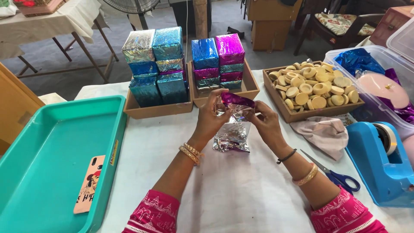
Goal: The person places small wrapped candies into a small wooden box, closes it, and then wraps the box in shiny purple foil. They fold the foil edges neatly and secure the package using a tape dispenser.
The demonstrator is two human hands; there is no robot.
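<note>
Visibly crinkled purple-silver foil wrapper [233,123]

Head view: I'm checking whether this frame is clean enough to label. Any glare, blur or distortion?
Head view: even, soft daylight with faint shadows under the arms; bright glare spots on the foil between the left hand and right hand, and on the wrapped boxes; hands sharp, no motion blur; wide-angle bending shows at the edges, as on the green tray.
</note>
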